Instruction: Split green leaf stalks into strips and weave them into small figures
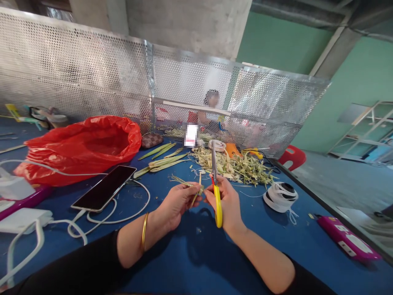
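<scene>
My left hand (176, 203) pinches a small folded piece of green-yellow leaf strip (196, 189) above the blue table (196, 254). A gold bangle circles that wrist. My right hand (225, 203) grips yellow-handled scissors (215, 184), blades pointing up and away, and its fingertips also touch the leaf strip. The two hands meet at the strip. Several long leaf stalks (162, 157) lie beyond the hands, and a heap of leaf trimmings (236, 166) sits to the right of them.
A red plastic bag (82, 147) lies at the left. A black phone (104, 187) with white cables, white chargers (21, 219), a roll of white tape (281, 196) and a pink case (348, 239) rest on the table. A perforated metal screen (153, 82) stands behind; a person sits beyond it.
</scene>
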Available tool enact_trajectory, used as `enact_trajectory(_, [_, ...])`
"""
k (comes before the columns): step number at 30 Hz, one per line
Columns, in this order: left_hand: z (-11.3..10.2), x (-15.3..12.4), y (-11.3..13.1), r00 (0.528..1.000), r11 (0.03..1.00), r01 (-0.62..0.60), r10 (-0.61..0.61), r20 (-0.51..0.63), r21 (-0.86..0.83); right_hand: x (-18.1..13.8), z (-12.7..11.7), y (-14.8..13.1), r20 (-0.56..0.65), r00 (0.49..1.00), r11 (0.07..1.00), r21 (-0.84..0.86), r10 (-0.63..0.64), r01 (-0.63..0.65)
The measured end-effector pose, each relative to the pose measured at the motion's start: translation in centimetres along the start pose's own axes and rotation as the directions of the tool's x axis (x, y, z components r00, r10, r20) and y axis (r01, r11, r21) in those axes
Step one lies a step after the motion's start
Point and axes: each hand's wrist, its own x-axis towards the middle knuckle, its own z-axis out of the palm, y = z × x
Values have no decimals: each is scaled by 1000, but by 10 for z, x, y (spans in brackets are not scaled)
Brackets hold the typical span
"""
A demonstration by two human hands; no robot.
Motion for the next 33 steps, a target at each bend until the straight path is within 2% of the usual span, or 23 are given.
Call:
enact_trajectory(4, [-3,1,7,998,999,-38,37,-47,-18,5,-12,-2,118,993,993,-115,-25,39])
enact_trajectory(7, [-6,4,12,993,997,-77,77,-94,6,12,-30,-10,240,970,952,-291,-27,99])
enact_trajectory(11, [-9,7,14,985,995,-89,93,-146,33,13,-48,-25,302,951,799,-588,70,128])
enact_trajectory(14, [-10,8,14,975,994,-104,110,-191,41,8,-50,-35,324,939,695,-702,118,155])
enact_trajectory(18, [-10,9,14,964,990,-133,141,-226,51,2,-43,-40,355,925,643,-742,138,189])
enact_trajectory(23, [-11,11,13,963,989,-133,146,-227,70,-1,-38,-38,370,920,625,-750,127,215])
enact_trajectory(33, [-11,11,14,966,993,-104,115,-231,57,-1,-38,-33,398,913,689,-686,88,232])
